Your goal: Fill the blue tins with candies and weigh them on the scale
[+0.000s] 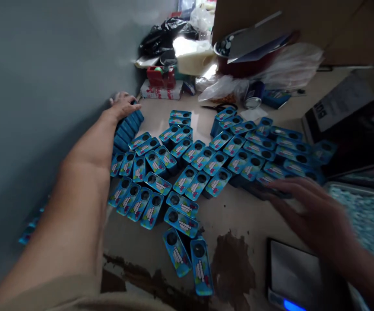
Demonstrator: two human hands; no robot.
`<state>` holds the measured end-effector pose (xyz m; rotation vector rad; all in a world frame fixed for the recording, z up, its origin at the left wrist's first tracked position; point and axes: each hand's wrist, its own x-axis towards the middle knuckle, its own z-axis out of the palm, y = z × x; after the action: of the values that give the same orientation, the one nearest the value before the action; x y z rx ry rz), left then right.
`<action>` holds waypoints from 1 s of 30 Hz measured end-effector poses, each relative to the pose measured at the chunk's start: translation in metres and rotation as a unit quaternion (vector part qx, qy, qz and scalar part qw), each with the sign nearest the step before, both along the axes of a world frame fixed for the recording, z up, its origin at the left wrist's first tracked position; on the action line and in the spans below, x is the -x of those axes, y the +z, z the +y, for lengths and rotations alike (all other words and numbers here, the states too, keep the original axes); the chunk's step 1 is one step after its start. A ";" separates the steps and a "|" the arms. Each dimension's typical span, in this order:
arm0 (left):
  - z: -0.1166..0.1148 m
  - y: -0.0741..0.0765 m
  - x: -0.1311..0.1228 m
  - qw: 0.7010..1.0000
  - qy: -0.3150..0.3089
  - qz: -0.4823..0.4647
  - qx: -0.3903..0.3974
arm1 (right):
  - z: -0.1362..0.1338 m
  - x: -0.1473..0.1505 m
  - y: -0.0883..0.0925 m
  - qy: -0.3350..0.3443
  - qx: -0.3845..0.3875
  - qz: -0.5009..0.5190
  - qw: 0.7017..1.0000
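Several small blue boxes (pixel 187 177) with round windows and colourful labels lie spread over a worn table (pixel 239 216). My left hand (pixel 124 105) reaches far along the grey wall and rests, fingers curled, on top of a row of blue boxes (pixel 127 127) stood on edge against the wall. My right hand (pixel 306 207) hovers low over the right end of the spread, fingers stretched out and apart, blurred by motion, nearest the boxes at the front right (pixel 271 172).
A flat scale with a lit blue display (pixel 295 276) sits at the front right. A tray of pale pieces (pixel 365 216) lies at the right. Scissors (pixel 217 107), plastic bags, a red pot (pixel 248 60) and a cardboard box (pixel 303 21) crowd the back.
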<state>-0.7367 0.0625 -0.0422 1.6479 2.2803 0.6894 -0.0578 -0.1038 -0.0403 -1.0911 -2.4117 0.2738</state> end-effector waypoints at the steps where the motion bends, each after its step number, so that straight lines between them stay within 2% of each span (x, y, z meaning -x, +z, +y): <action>1: -0.001 0.001 -0.004 1.000 0.008 0.000 -0.007 | 0.005 0.020 0.001 0.038 -0.008 -0.014 0.999; 4: -0.016 0.012 -0.010 0.999 0.015 0.011 -0.028 | 0.017 0.070 0.004 0.098 -0.079 -0.133 0.983; 6: -0.037 0.029 -0.006 0.999 0.007 0.027 -0.043 | 0.023 0.088 0.004 0.127 -0.115 -0.186 0.968; 8: -0.067 0.051 -0.001 0.998 0.000 0.043 -0.049 | 0.026 0.094 0.003 0.142 -0.133 -0.198 0.961; 12: -0.149 0.092 -0.004 0.996 0.006 0.068 -0.049 | 0.020 0.079 0.003 0.153 -0.121 -0.164 0.967; 15: -0.225 0.103 -0.036 0.991 -0.022 0.115 -0.070 | -0.003 0.043 0.008 0.153 -0.126 -0.116 0.973; 18: -0.292 0.099 -0.091 0.985 -0.066 0.147 -0.067 | -0.038 -0.015 0.013 0.137 -0.129 -0.079 0.979; 21: -0.336 0.091 -0.157 0.978 -0.103 0.160 -0.083 | -0.073 -0.080 0.008 0.113 -0.113 -0.080 0.984; 23: -0.352 0.085 -0.206 0.973 -0.110 0.161 -0.120 | -0.091 -0.115 -0.002 0.094 -0.092 -0.091 0.987; 25: -0.363 0.078 -0.261 0.971 -0.108 0.143 -0.159 | -0.103 -0.136 -0.012 0.081 -0.070 -0.095 0.990; 27: -0.371 0.069 -0.324 0.968 -0.125 0.108 -0.189 | -0.111 -0.145 -0.017 0.065 -0.052 -0.082 0.993; 30: -0.383 0.051 -0.414 0.959 -0.192 0.071 -0.198 | -0.122 -0.149 -0.015 0.007 -0.040 -0.020 0.999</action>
<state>-0.3229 -0.3203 0.0089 2.3060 1.8992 1.0004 0.0917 -0.2262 -0.0557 -1.0546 -2.4435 0.1595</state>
